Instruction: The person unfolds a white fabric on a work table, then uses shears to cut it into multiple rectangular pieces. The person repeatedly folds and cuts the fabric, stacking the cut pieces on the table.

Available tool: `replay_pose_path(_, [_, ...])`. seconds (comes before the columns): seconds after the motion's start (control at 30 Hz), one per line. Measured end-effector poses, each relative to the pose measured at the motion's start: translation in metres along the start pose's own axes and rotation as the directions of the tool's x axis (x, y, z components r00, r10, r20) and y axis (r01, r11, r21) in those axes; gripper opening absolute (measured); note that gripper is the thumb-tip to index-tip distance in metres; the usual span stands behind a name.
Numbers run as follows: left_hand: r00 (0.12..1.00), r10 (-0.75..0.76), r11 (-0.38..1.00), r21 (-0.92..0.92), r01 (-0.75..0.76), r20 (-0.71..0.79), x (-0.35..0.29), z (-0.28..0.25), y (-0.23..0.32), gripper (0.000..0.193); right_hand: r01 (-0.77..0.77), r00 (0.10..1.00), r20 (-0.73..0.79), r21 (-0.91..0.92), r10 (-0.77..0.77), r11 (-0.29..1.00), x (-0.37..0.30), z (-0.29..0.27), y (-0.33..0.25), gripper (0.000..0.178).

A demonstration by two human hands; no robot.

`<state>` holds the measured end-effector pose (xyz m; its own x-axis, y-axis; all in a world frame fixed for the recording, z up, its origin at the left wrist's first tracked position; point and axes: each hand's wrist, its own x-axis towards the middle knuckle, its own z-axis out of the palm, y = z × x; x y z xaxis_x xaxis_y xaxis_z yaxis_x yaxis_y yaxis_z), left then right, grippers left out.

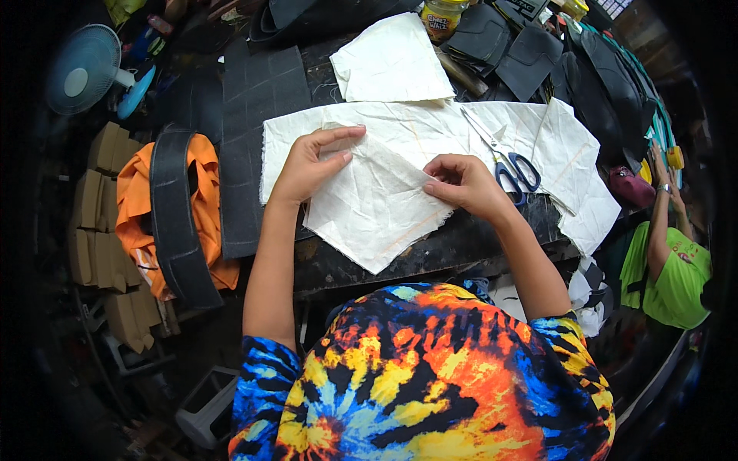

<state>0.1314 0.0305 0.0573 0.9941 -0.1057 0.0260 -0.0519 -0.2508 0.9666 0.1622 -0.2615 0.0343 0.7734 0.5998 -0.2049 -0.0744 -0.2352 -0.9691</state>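
Note:
A creased piece of cream cloth [377,211] lies on a dark worktable [430,253], overlapping a wider strip of the same cloth [430,127]. My left hand [311,161] rests on the piece's upper left part, thumb and fingers pinching a fold of it. My right hand [461,183] pinches the piece's right edge between thumb and fingers. Scissors with blue handles [507,165] lie on the wider strip just right of my right hand.
Another cream cloth piece [392,61] lies farther back, beside a yellow jar [442,17] and black cut pieces [507,46]. A dark cutting mat [250,138] and an orange cloth with a black strap [177,215] are at left. A person in a green shirt [673,276] stands at right.

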Motion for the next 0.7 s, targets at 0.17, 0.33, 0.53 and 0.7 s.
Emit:
replay_pose_path(0.17, [0.999, 0.042, 0.999, -0.016, -0.043, -0.017, -0.001, -0.002, -0.003, 0.042, 0.015, 1.000, -0.017, 0.012, -0.015, 1.000, -0.003, -0.002, -0.003, 0.017])
replay_pose_path(0.33, [0.999, 0.028, 0.996, 0.082, -0.030, 0.028, 0.009, -0.022, 0.013, 0.041, -0.117, 0.987, 0.112, -0.004, 0.117, 0.993, -0.003, -0.003, -0.014, 0.019])
replay_pose_path(0.53, [0.885, 0.401, 0.756, 0.460, -0.465, 0.236, 0.125, -0.044, 0.082, 0.041, 0.148, 0.978, -0.157, 0.070, -0.136, 0.986, 0.036, -0.001, -0.039, 0.018])
replay_pose_path(0.7, [0.552, 0.832, 0.234, 0.870, -0.433, 0.052, 0.197, 0.003, 0.089, 0.045, 0.218, 0.879, -0.456, 0.115, -0.143, 0.969, 0.099, -0.027, -0.043, 0.024])
